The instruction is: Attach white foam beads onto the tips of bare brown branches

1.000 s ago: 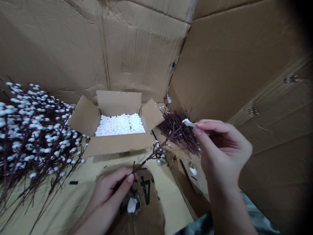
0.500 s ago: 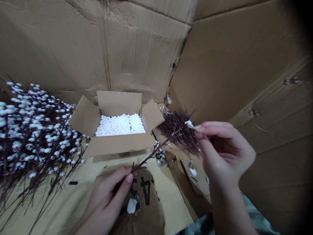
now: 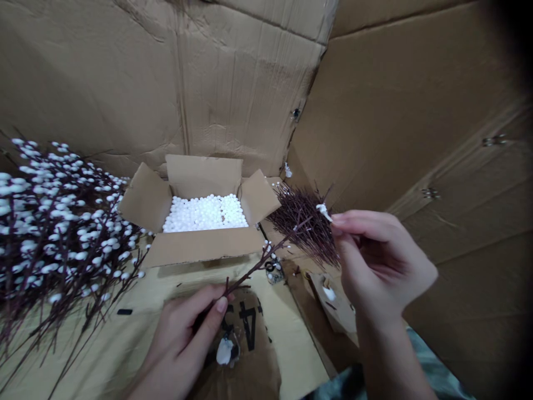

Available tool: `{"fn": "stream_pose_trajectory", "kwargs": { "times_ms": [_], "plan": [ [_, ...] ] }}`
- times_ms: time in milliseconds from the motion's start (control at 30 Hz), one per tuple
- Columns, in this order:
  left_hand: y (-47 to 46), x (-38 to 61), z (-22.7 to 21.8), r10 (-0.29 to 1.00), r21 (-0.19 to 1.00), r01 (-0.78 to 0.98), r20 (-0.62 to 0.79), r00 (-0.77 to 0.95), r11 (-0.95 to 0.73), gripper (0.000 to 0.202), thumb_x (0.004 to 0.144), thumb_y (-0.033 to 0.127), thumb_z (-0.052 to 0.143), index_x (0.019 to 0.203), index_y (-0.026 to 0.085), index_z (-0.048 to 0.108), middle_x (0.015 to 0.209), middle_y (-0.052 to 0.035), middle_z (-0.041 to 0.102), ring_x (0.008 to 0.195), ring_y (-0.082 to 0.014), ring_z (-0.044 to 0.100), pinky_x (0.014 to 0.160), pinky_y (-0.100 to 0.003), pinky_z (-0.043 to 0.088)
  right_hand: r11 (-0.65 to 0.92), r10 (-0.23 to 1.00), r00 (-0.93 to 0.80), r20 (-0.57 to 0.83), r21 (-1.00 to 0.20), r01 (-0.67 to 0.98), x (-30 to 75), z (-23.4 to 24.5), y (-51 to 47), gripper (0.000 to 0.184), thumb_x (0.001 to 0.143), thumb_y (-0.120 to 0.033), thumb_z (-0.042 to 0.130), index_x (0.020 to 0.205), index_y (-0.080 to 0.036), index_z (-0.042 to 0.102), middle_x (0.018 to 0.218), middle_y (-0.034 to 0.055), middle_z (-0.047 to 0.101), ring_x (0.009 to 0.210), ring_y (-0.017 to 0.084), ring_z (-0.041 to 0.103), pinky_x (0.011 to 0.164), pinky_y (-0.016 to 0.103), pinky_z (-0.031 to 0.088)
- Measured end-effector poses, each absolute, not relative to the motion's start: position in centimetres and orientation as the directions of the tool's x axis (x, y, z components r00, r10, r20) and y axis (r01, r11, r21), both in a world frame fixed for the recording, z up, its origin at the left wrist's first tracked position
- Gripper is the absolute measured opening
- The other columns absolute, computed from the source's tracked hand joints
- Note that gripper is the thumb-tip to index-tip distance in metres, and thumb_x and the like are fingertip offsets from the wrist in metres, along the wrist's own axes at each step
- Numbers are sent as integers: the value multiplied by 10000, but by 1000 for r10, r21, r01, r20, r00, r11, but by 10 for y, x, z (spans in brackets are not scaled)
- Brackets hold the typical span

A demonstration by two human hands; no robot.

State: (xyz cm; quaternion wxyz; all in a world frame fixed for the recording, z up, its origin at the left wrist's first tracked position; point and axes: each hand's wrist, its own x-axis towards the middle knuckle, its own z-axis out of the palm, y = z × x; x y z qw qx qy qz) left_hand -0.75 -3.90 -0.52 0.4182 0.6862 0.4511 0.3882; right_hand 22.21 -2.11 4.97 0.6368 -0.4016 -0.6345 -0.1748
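Thumb and fingers of the left hand (image 3: 183, 333) close around the lower end of a thin dark twig (image 3: 258, 266), which rises diagonally across the view to the right hand (image 3: 385, 266). That hand's thumb and forefinger come together in a pinch on a small white bud (image 3: 323, 211) at the twig's upper end, so the twig spans the gap between both hands. A few more white buds (image 3: 268, 247) cling along its middle.

Just behind the right hand's fingertips lies a bundle of bare dark twigs (image 3: 302, 225). Beneath the left hand is a torn brown cardboard patch (image 3: 250, 361) with black printed numerals and a white lump (image 3: 225, 351) on it. An open cardboard box (image 3: 200, 247) filled with white foam balls (image 3: 205, 214) stands ahead, between the hands and well above them in view. Left of it, a large heap of white-budded branches (image 3: 54, 233) lies on a pale cardboard sheet (image 3: 108, 344). Creased cardboard walls (image 3: 100, 83) surround everything.
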Motion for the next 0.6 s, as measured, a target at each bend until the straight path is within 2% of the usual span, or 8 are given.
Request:
{"fn": "stream_pose_trajectory", "kwargs": {
  "times_ms": [233, 500, 600],
  "plan": [
    [-40, -7, -3, 943, 913, 322, 157, 293, -252, 251, 885, 362, 494, 773, 209, 659, 720, 5, 677, 696, -166, 618, 614, -217, 450, 597, 263, 68, 962, -218, 772, 225, 50, -21, 257, 722, 5, 633, 813, -229, 689, 802, 4, 690, 737, 156, 641, 619, 307, 513],
    [-38, -8, -2, 935, 896, 344, 176, 307, -281, 245, 887, 352, 499, 769, 215, 664, 718, -5, 686, 705, -178, 632, 615, -226, 476, 547, 291, 92, 952, -245, 801, 224, 51, -25, 260, 733, -35, 635, 826, -273, 683, 822, 7, 685, 747, 188, 642, 638, 360, 529],
    [-37, -10, -3, 920, 883, 348, 192, 343, -314, 244, 891, 346, 496, 767, 218, 663, 742, -2, 700, 688, -167, 644, 620, -221, 488, 534, 269, 83, 960, -220, 817, 224, 50, -25, 248, 736, -49, 643, 829, -276, 681, 823, 6, 682, 745, 192, 640, 638, 362, 528]
  ]
}}
